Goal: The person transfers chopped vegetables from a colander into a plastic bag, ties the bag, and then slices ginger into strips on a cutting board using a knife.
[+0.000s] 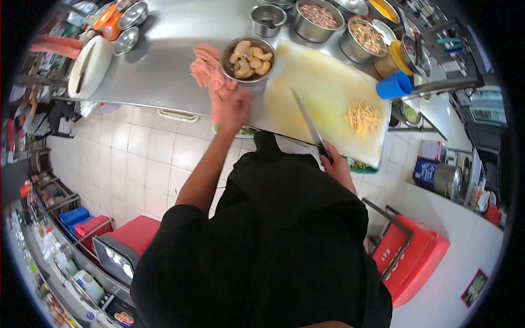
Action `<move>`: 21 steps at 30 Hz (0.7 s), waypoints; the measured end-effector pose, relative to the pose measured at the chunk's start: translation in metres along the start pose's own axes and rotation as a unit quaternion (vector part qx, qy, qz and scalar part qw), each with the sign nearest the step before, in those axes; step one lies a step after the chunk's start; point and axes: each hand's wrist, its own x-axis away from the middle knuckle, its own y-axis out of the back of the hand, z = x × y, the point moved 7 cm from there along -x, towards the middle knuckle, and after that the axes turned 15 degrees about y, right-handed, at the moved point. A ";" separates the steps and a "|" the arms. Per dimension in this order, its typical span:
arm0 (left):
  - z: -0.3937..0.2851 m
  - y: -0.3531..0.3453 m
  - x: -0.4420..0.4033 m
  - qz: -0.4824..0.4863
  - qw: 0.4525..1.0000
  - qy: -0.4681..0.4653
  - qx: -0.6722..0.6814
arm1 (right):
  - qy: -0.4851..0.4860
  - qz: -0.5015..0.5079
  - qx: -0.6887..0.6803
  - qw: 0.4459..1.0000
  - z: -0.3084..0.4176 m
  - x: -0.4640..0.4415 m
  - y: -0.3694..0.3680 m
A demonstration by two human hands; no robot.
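My right hand [337, 169] is closed around the dark handle of a kitchen knife [308, 117]. Its long blade points away from me over a white, yellow-stained cutting board [295, 65]. On the board's right side lies a small heap of thin pale-yellow strips [362, 118]. My left hand [235, 109] is at the counter's front edge, its fingers curled on a crumpled pink cloth [206, 65]; the fingertips are blurred. Just beyond that hand, a metal bowl [223, 64] holds several peeled tan lumps that look like ginger [251, 59].
Metal pots with chopped food [318, 16] line the back of the steel counter [164, 71]. A blue cup [394, 86] stands by the board's right corner. At left are an oval white board [90, 68] and small bowls [126, 41]. Red stools [410, 257] stand behind me.
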 end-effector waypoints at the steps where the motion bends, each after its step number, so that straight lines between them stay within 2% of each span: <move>1: -0.009 0.020 0.002 -0.086 0.994 -0.034 -0.065 | -0.011 0.012 -0.028 0.999 0.011 -0.003 -0.004; 2: -0.023 0.037 0.004 -0.173 0.974 -0.068 -0.129 | -0.023 0.025 -0.055 0.998 0.022 -0.006 -0.008; 4: -0.010 0.046 -0.002 -0.159 0.981 -0.011 -0.109 | -0.106 0.051 -0.107 0.987 0.023 -0.009 -0.015; 5: -0.003 0.049 -0.003 -0.156 0.982 0.019 -0.102 | -0.164 0.017 -0.155 0.974 0.009 -0.006 -0.016; 8: -0.011 0.048 -0.004 -0.143 0.984 -0.010 -0.105 | -0.228 -0.108 -0.136 0.958 -0.022 0.002 0.013; 9: -0.008 0.049 -0.005 -0.140 0.985 0.013 -0.095 | -0.179 -0.132 -0.077 0.972 -0.033 0.002 0.027; 12: 0.002 0.054 -0.006 -0.121 0.987 0.063 -0.084 | -0.180 -0.162 -0.148 0.959 -0.012 0.001 0.038; 14: 0.004 0.051 -0.009 -0.104 0.988 0.067 -0.092 | -0.178 -0.110 -0.109 0.972 -0.014 0.000 0.034; 16: 0.009 0.051 -0.010 -0.098 0.992 0.060 -0.054 | -0.126 -0.087 0.000 0.988 -0.014 -0.009 0.025; 18: 0.015 0.054 -0.010 -0.097 0.993 0.054 -0.024 | -0.083 -0.071 0.033 0.993 -0.007 -0.013 0.010; 21: 0.018 0.054 -0.010 -0.101 0.994 0.048 0.004 | -0.051 -0.023 -0.043 0.998 0.010 -0.016 -0.015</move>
